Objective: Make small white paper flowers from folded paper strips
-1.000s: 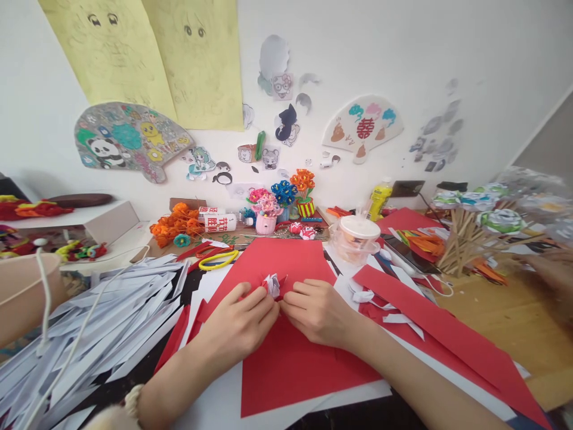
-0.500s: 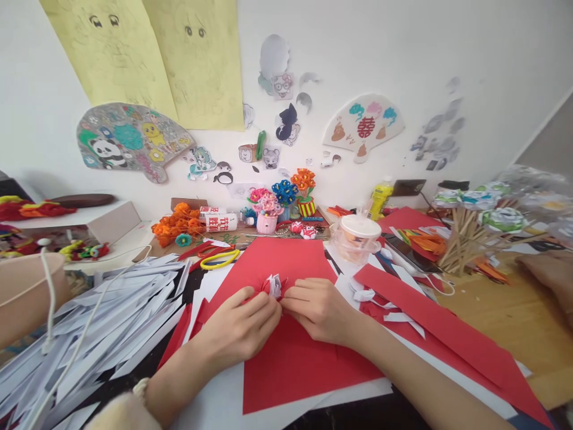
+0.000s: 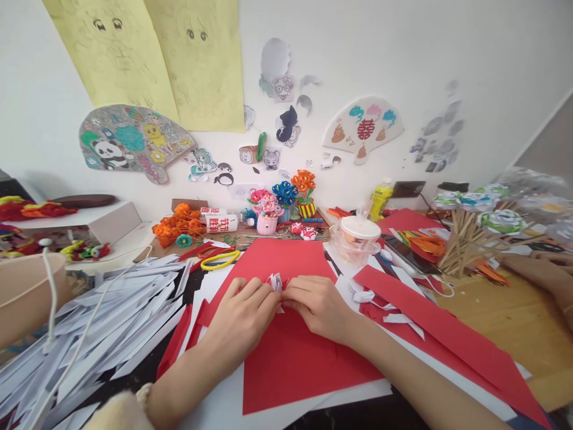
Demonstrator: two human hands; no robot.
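A small folded piece of white and red paper is pinched between my two hands, above the large red sheet. My left hand has its fingers bent and pressed together at the piece's left side. From the right, my right hand grips it with curled fingers. The fingertips of both hands nearly meet just below the white part, and they hide much of the red part.
White paper strips pile up at the left. Yellow-handled scissors lie behind my left hand. A lidded plastic cup and red paper strips are at the right. Another person's hand rests at the far right.
My left hand has turned, with its knuckles raised and its fingers closer to my right hand. The folded piece has shifted slightly. The other person's hand at the far right has moved further into view.
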